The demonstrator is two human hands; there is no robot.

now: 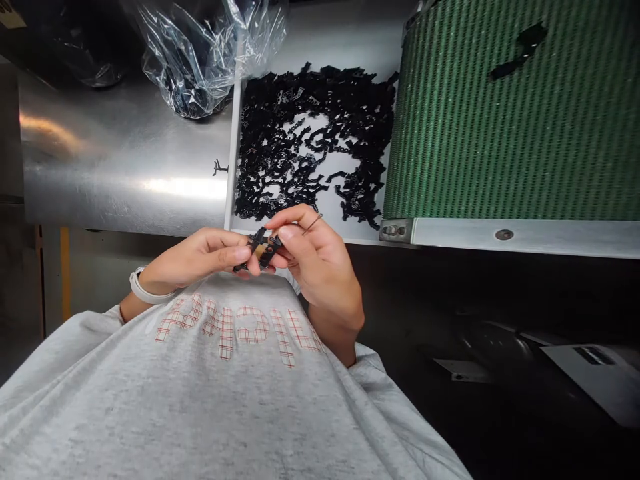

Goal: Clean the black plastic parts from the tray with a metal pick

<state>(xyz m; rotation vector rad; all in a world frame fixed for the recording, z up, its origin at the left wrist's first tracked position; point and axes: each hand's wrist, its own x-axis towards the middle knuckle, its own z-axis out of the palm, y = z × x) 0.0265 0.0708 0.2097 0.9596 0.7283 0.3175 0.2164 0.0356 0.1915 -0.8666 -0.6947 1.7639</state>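
Close to my chest, both hands meet over small black plastic parts (pixel 271 253). My left hand (pixel 207 257), with a white band on its wrist, pinches a black piece (pixel 257 237) between thumb and fingers. The fingers of my right hand (pixel 323 263) are closed on another dark piece right beside it. A thin, pointed metal rod (pixel 313 224) sticks out past my right thumb and forefinger; its other end is hidden. Whether the two black pieces are joined, I cannot tell. Just beyond my hands lies a white tray (pixel 233 147) holding many loose black plastic parts (pixel 320 93).
Clear plastic bags (pixel 195 67) with dark contents sit at the back left on a metal table (pixel 125 147). One small black part (pixel 219 167) lies left of the tray. To the right is a green conveyor belt (pixel 475 147) with a black part (pixel 520 52) on it.
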